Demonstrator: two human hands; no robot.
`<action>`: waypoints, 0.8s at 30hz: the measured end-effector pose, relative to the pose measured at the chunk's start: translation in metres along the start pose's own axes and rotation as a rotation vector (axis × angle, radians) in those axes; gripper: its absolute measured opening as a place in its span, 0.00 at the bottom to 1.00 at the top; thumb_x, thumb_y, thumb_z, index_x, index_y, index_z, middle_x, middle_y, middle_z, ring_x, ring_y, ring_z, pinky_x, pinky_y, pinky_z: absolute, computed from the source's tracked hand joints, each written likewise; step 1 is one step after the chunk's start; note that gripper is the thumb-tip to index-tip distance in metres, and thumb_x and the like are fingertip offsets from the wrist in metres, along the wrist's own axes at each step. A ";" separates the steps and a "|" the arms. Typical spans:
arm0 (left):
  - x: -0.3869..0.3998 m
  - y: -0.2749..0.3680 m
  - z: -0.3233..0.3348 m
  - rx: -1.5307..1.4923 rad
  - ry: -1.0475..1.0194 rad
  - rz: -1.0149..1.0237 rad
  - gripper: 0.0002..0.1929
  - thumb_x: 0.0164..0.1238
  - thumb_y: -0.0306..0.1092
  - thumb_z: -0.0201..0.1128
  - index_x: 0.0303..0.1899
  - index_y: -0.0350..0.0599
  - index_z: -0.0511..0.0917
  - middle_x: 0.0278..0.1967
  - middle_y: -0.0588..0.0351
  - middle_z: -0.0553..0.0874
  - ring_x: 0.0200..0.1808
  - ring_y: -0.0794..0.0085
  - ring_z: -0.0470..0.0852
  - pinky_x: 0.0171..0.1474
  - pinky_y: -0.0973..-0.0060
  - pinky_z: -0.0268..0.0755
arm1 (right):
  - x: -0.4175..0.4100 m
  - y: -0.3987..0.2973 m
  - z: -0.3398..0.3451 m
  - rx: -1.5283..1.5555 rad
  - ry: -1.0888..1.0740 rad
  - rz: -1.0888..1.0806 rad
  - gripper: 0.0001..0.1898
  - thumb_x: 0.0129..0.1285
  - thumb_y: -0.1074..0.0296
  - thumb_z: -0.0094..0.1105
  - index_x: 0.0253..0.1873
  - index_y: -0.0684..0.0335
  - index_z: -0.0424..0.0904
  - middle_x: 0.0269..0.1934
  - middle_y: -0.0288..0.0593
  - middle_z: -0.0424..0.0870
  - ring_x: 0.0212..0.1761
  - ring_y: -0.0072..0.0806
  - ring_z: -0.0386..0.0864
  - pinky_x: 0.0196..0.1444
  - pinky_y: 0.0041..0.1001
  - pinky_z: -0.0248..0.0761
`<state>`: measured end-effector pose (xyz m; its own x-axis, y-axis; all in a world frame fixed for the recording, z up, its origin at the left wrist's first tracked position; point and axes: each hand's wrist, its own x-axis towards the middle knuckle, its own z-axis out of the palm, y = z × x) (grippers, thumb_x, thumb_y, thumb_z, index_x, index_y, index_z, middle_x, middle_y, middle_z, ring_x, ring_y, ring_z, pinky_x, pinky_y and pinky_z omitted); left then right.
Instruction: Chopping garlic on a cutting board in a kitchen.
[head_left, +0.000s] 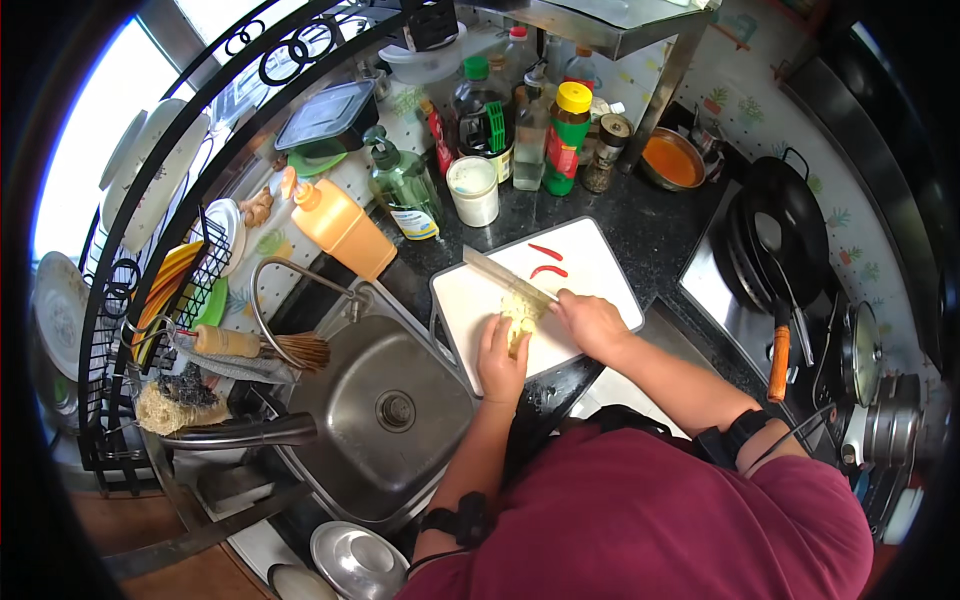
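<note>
In my right hand (596, 328) is the handle of a kitchen knife (491, 268). Its broad blade points to the far left, low over a white cutting board (592, 244) with a grey rim. My left hand (502, 364) presses its fingertips on pale yellow food (517, 327), close beside the blade. Small cut pieces of it lie under and around the blade; their exact kind I cannot tell. Beyond the knife, two red chilli peppers (549, 271) rest on the board.
Left of the board is a steel sink (360, 382) with a curved faucet (262, 300). An orange pump bottle (345, 229), a green soap dispenser (409, 187) and a white tub (474, 196) stand behind. At right, a black wok (799, 217) sits on the stove, near a bowl of orange liquid (673, 160).
</note>
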<state>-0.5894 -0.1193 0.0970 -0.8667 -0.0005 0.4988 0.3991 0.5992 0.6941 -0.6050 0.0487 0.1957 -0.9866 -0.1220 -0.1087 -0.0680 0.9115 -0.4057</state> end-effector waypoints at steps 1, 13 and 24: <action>-0.002 0.001 -0.001 -0.003 -0.044 0.019 0.19 0.55 0.30 0.71 0.48 0.35 0.79 0.53 0.40 0.78 0.50 0.49 0.79 0.52 0.64 0.74 | 0.000 0.002 0.002 -0.001 0.002 0.000 0.14 0.71 0.57 0.45 0.43 0.63 0.73 0.30 0.57 0.82 0.32 0.53 0.82 0.36 0.45 0.74; -0.006 -0.002 0.004 0.052 -0.041 0.006 0.20 0.55 0.32 0.71 0.49 0.35 0.78 0.52 0.40 0.78 0.52 0.48 0.78 0.54 0.61 0.73 | -0.001 0.002 0.014 0.011 -0.005 -0.024 0.14 0.70 0.56 0.46 0.43 0.61 0.74 0.28 0.56 0.82 0.31 0.51 0.82 0.35 0.45 0.75; -0.009 0.002 0.002 0.089 -0.041 0.068 0.21 0.57 0.36 0.68 0.53 0.42 0.78 0.56 0.41 0.76 0.53 0.47 0.78 0.53 0.60 0.74 | -0.003 -0.004 0.014 -0.010 -0.127 -0.024 0.17 0.69 0.54 0.45 0.45 0.62 0.75 0.33 0.58 0.83 0.35 0.51 0.83 0.40 0.46 0.75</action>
<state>-0.5818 -0.1161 0.0930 -0.8507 0.0747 0.5203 0.4311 0.6656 0.6093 -0.5995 0.0398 0.1848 -0.9579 -0.1924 -0.2132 -0.0938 0.9113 -0.4010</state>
